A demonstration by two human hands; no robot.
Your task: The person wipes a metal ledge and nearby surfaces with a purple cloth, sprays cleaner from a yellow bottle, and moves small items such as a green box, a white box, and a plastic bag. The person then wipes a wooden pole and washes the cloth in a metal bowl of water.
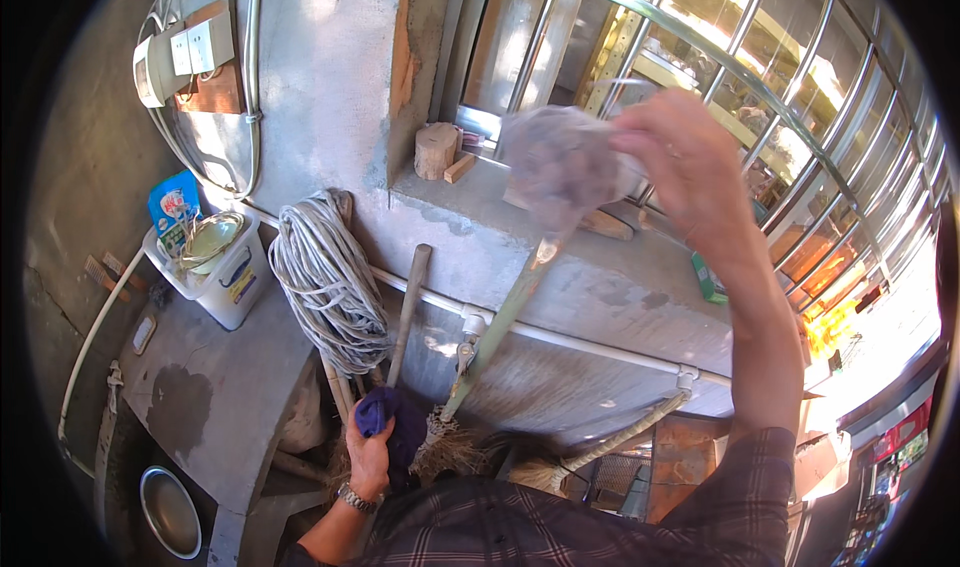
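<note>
My raised right hand [679,165] pinches a blurred greyish bag [559,154], which looks like thin plastic, in front of the barred window. What the bag contains is unclear. Directly below it is the top end of a green pole [499,327], whose lower end runs into broom bristles [442,451]. Low down near my body, my left hand [367,447] grips a bunched dark purple cloth [375,411]. A metal-band watch [357,498] is on that wrist. The cloth's lower folds hang beside the bristles.
A coiled grey hose or rope [330,289] and a wooden handle [410,315] lean by the wall. Left of them, a white plastic bin [240,285] stands on a concrete counter [225,402]. A metal basin [171,511] sits lower. The sill bears a wood block [435,152]; a tap [465,353] juts below.
</note>
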